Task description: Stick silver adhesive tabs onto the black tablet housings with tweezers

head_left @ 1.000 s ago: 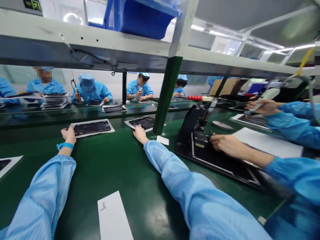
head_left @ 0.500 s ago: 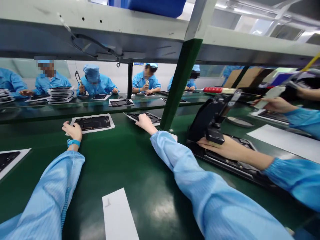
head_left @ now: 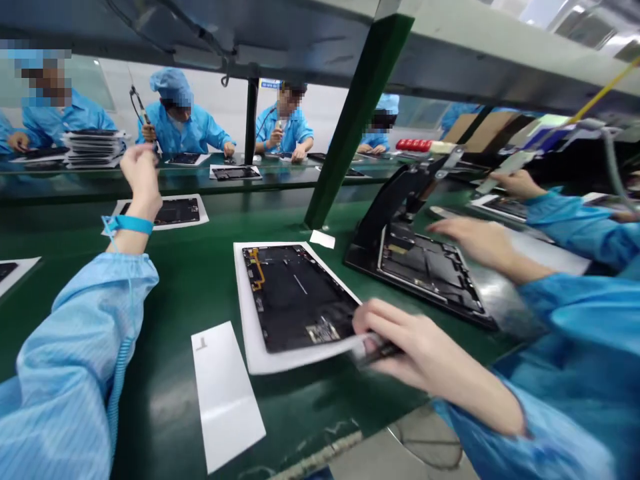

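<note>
- Green bench (head_left: pixel 200 280): we see it bear three flat, dark devices on white sheets. The near device (head_left: pixel 293 293) lies at the middle of the view, on the near white sheet (head_left: pixel 253 353), whose margin shows along the left and lower sides. An orange strip (head_left: pixel 257 270) runs down its upper left.
- Far device (head_left: pixel 177 211): we find it on its own sheet, partly hidden behind the left wrist. The third device (head_left: pixel 6 270) is cut off by the left edge.
- Black clamp stand (head_left: pixel 375 213), right of the near device: its bed holds one open device frame (head_left: pixel 430 267). A co-worker's hand (head_left: pixel 480 247), blurred, is just beside it.
- Right hand (head_left: pixel 400 333): it comes in from the lower right, fingers above and thumb below, narrowed on the near sheet's right-hand corner. A dark patch by the thumb is too blurred for us to name.
- Left hand (head_left: pixel 140 173): it is held up, wrist upright in a blue band (head_left: pixel 133 225), fingers bent close together; we cannot tell whether they hold anything.
- Counts: we number two loose white pieces, a marked strip (head_left: pixel 227 400) and a small card (head_left: pixel 323 239); one stack (head_left: pixel 95 150) opposite; four capped people behind it and to its right and left.
</note>
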A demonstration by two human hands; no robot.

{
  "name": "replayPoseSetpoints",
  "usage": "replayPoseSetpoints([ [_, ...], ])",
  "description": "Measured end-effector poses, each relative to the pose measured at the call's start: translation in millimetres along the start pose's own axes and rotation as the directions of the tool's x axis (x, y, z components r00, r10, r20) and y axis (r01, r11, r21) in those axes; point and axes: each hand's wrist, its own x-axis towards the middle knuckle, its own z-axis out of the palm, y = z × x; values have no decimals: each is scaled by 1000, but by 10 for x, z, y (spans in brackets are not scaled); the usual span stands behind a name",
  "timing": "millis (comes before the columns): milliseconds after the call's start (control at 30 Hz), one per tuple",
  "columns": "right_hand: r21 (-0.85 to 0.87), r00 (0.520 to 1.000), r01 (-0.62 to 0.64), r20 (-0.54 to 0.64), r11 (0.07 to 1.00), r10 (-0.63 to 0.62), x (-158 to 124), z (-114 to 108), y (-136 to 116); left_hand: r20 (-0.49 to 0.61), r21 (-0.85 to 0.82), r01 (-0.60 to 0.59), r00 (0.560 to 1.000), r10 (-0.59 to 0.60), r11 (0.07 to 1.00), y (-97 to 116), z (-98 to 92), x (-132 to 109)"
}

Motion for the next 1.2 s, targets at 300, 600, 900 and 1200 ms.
replayPoseSetpoints([
  [300,253,994,-76,-54,964,92,-650,177,38,626,-151,-423,658,417,893,1670,-492,-974],
  [600,761,914,-141,-145,633,379,371,77,-271,915,95,-418,393,86,903,1043,-666,-2702],
  [900,894,963,-203,256,401,-84,1409,852,-558,893,145,-387,447,48,911,1161,-514,-2997],
  [1200,861,982,-186,181,474,58,1341,1049,-588,875,175,-400,482,43,900,1205,-485,-3010],
])
